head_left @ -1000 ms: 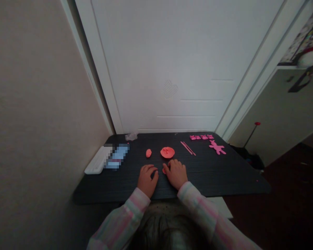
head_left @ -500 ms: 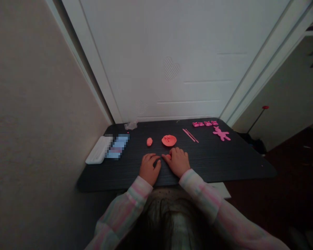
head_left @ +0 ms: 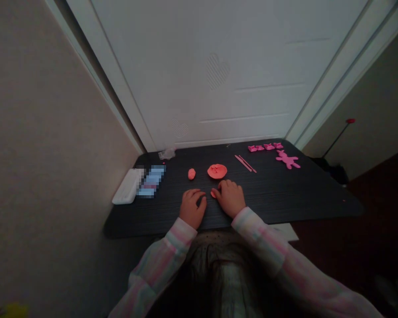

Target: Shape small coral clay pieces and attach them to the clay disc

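Observation:
In the head view my left hand (head_left: pixel 192 208) rests on the dark table (head_left: pixel 285 194), its thumb and curved fingers apart with nothing between them. My right hand (head_left: pixel 231 198) has its thumb and fingers on a small piece of coral modelling clay (head_left: pixel 213 194), which is mostly hidden under them. Just beyond that hand lies a shallow coral clay bowl (head_left: pixel 217 171) with small lumps inside. An egg-shaped coral clay lump (head_left: pixel 191 174) lies to the left of the bowl.
Two thin pink tools (head_left: pixel 245 163) lie right of the bowl. Farther right are several pink bow-like pieces (head_left: pixel 268 146) and a pink bear-shaped figure (head_left: pixel 288 159). At left are a white tray (head_left: pixel 126 190), a blurred blue packet (head_left: pixel 151 181) and clear plastic (head_left: pixel 167 153). A white door (head_left: pixel 185 66) stands behind.
The view has tilted, so the table sits higher in the picture. My right thumb and fingers have shifted slightly about the small clay piece. My left hand has stayed beside it, unoccupied.

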Demonstrator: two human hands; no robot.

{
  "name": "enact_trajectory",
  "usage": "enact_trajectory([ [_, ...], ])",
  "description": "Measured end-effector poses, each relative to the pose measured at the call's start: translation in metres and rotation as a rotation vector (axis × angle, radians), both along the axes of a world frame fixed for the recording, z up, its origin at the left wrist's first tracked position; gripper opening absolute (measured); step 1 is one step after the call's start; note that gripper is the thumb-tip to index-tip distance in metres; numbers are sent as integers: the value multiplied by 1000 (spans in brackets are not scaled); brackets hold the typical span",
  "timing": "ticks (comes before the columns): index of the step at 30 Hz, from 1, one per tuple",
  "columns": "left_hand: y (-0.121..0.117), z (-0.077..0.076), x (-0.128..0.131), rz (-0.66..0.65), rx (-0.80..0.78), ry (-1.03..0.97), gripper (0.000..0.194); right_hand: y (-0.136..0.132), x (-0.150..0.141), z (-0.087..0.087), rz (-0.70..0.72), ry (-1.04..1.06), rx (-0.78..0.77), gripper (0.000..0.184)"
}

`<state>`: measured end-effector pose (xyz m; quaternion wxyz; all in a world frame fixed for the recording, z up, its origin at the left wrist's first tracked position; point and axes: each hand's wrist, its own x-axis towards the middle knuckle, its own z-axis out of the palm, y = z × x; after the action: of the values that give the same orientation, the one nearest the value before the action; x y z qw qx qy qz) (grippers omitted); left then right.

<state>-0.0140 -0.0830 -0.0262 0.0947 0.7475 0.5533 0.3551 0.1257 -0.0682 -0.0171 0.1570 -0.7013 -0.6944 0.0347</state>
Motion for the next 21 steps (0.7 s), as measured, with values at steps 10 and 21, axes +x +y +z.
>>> enact_trajectory([
  [10, 0, 1, 0, -6, -5, 14, 20, 3, 2, 1, -19, 38, 11, 18],
  [21, -3, 1, 3, -101, 28, 219, 34, 5, 8, 1, -7, 91, 20, 20],
])
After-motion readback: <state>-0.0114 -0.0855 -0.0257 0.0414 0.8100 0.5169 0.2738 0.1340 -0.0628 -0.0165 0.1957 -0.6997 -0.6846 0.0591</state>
